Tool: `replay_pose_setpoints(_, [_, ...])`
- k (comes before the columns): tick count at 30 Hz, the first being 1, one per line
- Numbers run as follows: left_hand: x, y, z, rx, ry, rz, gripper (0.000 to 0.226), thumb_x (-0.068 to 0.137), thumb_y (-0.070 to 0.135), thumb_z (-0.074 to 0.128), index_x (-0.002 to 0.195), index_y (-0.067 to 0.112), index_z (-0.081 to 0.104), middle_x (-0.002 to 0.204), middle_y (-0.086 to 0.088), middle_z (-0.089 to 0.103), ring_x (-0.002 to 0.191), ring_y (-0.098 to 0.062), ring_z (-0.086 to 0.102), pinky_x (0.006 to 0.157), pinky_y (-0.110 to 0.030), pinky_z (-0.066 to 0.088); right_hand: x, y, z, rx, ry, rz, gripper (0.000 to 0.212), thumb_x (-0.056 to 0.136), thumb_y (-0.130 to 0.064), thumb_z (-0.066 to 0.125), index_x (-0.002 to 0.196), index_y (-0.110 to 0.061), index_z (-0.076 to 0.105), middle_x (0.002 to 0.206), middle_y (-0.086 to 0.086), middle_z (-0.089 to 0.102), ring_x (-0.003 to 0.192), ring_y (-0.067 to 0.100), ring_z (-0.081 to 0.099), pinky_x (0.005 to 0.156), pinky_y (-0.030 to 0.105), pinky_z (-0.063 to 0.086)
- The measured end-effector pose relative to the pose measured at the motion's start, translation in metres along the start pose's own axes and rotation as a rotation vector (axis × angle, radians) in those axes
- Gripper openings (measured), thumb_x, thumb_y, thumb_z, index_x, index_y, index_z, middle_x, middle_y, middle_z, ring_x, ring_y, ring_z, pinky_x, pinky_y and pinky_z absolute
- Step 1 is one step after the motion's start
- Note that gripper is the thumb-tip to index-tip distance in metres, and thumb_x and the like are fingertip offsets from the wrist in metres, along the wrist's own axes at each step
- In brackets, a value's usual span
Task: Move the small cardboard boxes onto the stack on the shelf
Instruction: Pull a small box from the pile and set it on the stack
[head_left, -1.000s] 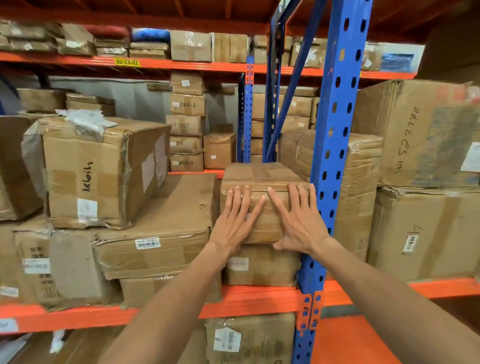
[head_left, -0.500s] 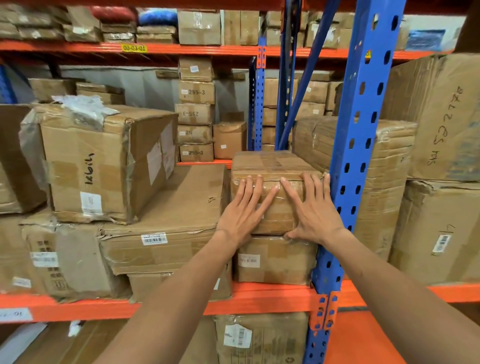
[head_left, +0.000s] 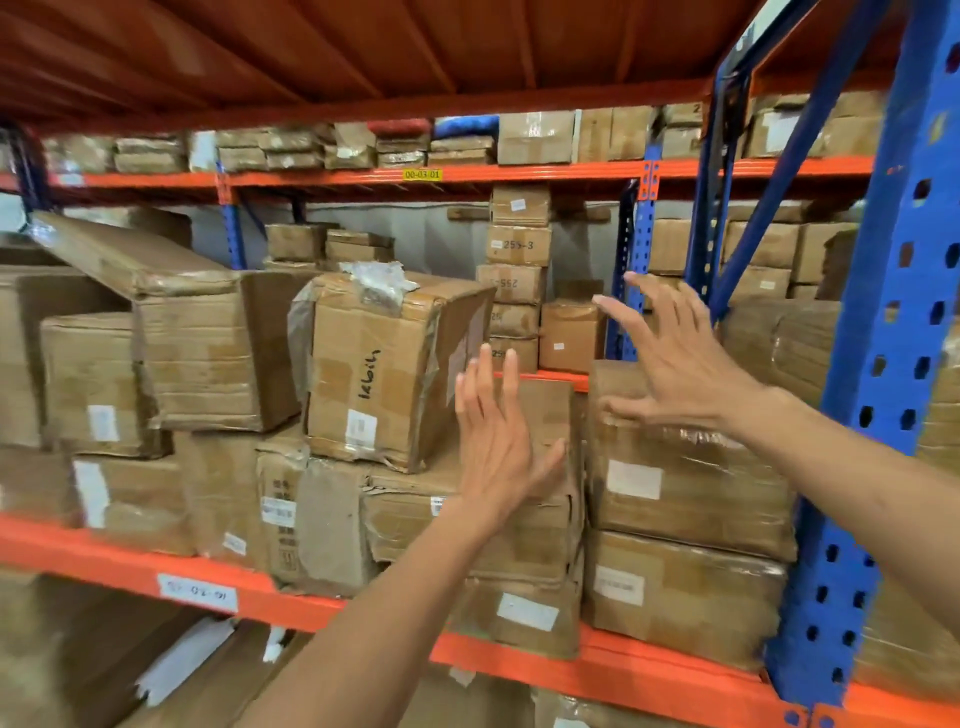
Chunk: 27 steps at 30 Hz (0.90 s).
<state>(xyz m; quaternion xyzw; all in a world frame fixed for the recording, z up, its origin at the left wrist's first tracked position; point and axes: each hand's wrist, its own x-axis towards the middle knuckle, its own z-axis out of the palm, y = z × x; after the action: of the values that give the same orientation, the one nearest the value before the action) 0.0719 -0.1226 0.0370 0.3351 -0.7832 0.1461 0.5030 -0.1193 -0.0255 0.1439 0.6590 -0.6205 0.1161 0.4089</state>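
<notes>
A small taped cardboard box sits on top of another small box, a two-high stack on the orange shelf beside the blue upright. My right hand hovers over the top box's back left corner, fingers spread, holding nothing. My left hand is open with fingers up, in front of the wide flat box left of the stack, holding nothing.
A big box marked in black pen rests tilted on flatter boxes to the left. More large boxes fill the shelf's left side. A far rack holds a column of small labelled boxes. Boxes lie on the level below.
Both hands have come off the front face of the top small box and spread apart. The left went left, the right rose. The view swung left and up.
</notes>
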Motion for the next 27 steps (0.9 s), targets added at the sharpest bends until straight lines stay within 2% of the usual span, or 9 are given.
replay_pose_setpoints(2, [0.000,-0.037,-0.021,0.036,0.091,-0.120,0.120,0.074,0.064,0.069,0.152,0.002,0.002,0.157,-0.031,0.006,0.147,-0.045,0.007,0.120,-0.056,0.006,0.043,-0.026,-0.016,-0.015,0.028,-0.098,0.120,0.065,-0.066,0.076,0.157,-0.025,0.011,0.158,0.022,0.013,0.148,0.040,0.008,0.119,0.060,0.003])
replay_pose_setpoints(4, [-0.001,-0.072,-0.039,0.029,0.120,-0.310,0.133,0.064,0.066,0.077,0.153,0.001,0.003,0.157,-0.031,0.003,0.146,-0.046,0.005,0.119,-0.057,0.003,0.078,-0.059,-0.028,-0.065,0.026,-0.197,0.128,0.059,-0.069,0.077,0.157,-0.028,0.005,0.160,0.022,0.009,0.148,0.041,0.004,0.119,0.061,0.001])
replay_pose_setpoints(7, [-0.002,-0.112,-0.057,-0.060,0.049,-0.606,0.154,0.050,0.074,0.080,0.153,0.002,-0.008,0.157,-0.031,-0.008,0.146,-0.046,-0.005,0.118,-0.056,-0.003,0.120,-0.115,-0.036,-0.162,-0.050,-0.336,0.141,0.054,-0.069,0.081,0.155,-0.035,-0.011,0.163,0.019,-0.011,0.149,0.039,-0.014,0.118,0.062,-0.007])
replay_pose_setpoints(11, [-0.005,-0.144,-0.064,-0.216,-0.091,-0.778,0.168,0.040,0.077,0.082,0.148,0.009,-0.029,0.156,-0.029,-0.024,0.146,-0.044,-0.016,0.117,-0.059,-0.003,0.160,-0.182,-0.031,-0.398,-0.133,-0.497,0.141,0.065,-0.049,0.086,0.151,-0.036,-0.025,0.161,0.014,-0.029,0.146,0.038,-0.027,0.117,0.064,-0.010])
replay_pose_setpoints(14, [-0.005,-0.153,-0.060,-0.267,-0.215,-0.753,0.174,0.036,0.077,0.083,0.141,0.015,-0.043,0.152,-0.025,-0.036,0.144,-0.042,-0.025,0.117,-0.061,-0.005,0.183,-0.215,-0.026,-0.529,-0.170,-0.567,0.136,0.073,-0.035,0.084,0.150,-0.037,-0.028,0.159,0.013,-0.033,0.145,0.037,-0.030,0.115,0.064,-0.015])
replay_pose_setpoints(17, [-0.006,-0.150,-0.049,-0.269,-0.278,-0.701,0.177,0.030,0.082,0.079,0.136,0.018,-0.049,0.151,-0.023,-0.039,0.142,-0.042,-0.029,0.116,-0.061,-0.007,0.201,-0.235,-0.021,-0.704,-0.235,-0.636,0.130,0.076,-0.038,0.079,0.150,-0.036,-0.027,0.158,0.015,-0.034,0.144,0.038,-0.030,0.112,0.062,-0.021])
replay_pose_setpoints(19, [-0.006,-0.150,-0.041,-0.247,-0.252,-0.694,0.178,0.029,0.081,0.080,0.136,0.019,-0.048,0.152,-0.023,-0.037,0.142,-0.042,-0.029,0.115,-0.061,-0.008,0.210,-0.241,-0.018,-0.779,-0.309,-0.642,0.135,0.071,-0.041,0.082,0.150,-0.035,-0.028,0.157,0.015,-0.036,0.143,0.038,-0.033,0.110,0.061,-0.023])
replay_pose_setpoints(24, [-0.010,-0.169,-0.026,-0.225,-0.141,-0.589,0.169,0.034,0.073,0.078,0.144,0.019,-0.038,0.154,-0.028,-0.008,0.144,-0.047,-0.008,0.116,-0.064,-0.003,0.221,-0.245,-0.014,-0.860,-0.403,-0.642,0.149,0.060,-0.048,0.088,0.149,-0.033,-0.030,0.158,0.018,-0.034,0.142,0.040,-0.035,0.111,0.060,-0.024])
replay_pose_setpoints(27, [-0.010,-0.177,-0.025,-0.218,-0.125,-0.499,0.165,0.033,0.070,0.075,0.150,0.015,-0.027,0.150,-0.032,0.003,0.140,-0.049,0.007,0.117,-0.061,0.007,0.215,-0.243,-0.019,-0.866,-0.355,-0.664,0.150,0.053,-0.060,0.084,0.151,-0.029,-0.024,0.161,0.026,-0.015,0.147,0.044,-0.017,0.117,0.061,-0.012])
